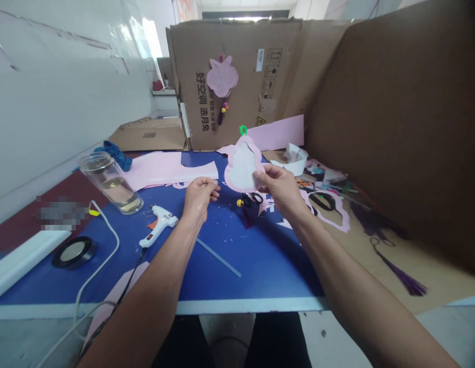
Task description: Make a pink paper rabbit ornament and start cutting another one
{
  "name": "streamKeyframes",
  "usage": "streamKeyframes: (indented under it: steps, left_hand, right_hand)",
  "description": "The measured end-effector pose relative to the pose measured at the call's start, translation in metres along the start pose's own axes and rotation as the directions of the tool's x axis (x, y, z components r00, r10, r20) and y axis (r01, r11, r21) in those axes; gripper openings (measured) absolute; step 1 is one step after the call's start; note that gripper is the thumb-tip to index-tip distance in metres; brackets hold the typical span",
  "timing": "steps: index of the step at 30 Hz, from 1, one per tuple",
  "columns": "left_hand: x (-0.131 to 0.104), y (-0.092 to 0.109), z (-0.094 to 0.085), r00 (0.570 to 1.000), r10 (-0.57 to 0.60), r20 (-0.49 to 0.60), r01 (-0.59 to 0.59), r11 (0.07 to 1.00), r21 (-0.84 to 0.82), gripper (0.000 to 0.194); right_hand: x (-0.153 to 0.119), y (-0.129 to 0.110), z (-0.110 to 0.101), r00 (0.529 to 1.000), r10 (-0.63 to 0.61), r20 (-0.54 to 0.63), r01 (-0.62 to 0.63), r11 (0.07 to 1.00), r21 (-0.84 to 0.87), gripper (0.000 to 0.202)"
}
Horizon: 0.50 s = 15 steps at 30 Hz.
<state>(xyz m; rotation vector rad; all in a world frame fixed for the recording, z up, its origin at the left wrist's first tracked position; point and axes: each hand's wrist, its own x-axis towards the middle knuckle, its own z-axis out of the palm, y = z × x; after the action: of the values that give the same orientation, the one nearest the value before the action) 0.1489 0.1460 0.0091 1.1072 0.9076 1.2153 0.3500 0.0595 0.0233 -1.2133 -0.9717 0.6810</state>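
Observation:
My right hand (278, 185) pinches the lower right edge of a pink gourd-shaped piece (243, 166) with a white middle, held upright above the blue table (222, 255). A green loop (243, 130) tops the piece, and a yellow bead (240, 203) with a dark tassel hangs below it. To the left of the piece, my left hand (202, 197) has its fingers curled together; whether anything small is between them cannot be made out. Black-handled scissors (256, 198) lie behind the tassel.
A white glue gun (159, 225) lies left of my left hand, near a glass of liquid (118, 189) and black tape (73, 252). A clear stick (218, 257) lies in front. Pink sheets (157, 168), paper scraps and a purple tassel (406, 278) lie around. Cardboard (237, 46) stands behind.

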Motion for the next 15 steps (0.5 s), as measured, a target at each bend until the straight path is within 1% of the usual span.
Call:
streamKeyframes:
  steps: [3,8,10,15]
  left_hand:
    - [0.0,0.0009,0.0009,1.0,-0.024,-0.011,0.024,0.998,-0.059,0.02]
    - [0.0017,-0.0001,-0.0005,0.997,-0.07,0.012,0.071,0.994,-0.088,0.019]
    - [0.0018,0.0004,-0.0015,0.996,-0.088,0.031,0.091,0.99,-0.106,0.02]
    - [0.0001,0.005,-0.0026,0.98,-0.168,0.106,0.184,0.97,-0.162,0.023]
  right_hand:
    - [0.002,0.0027,-0.0018,1.0,-0.019,-0.006,0.019,1.0,0.025,0.031]
    - [0.0044,0.0067,-0.0027,0.999,-0.033,0.001,0.033,0.999,0.035,0.028]
    - [0.0048,0.0068,-0.0025,1.0,-0.029,0.0,0.029,0.999,0.045,0.028]
    - [0.0042,0.0055,-0.0018,1.0,-0.017,0.002,0.017,0.999,0.051,0.03]
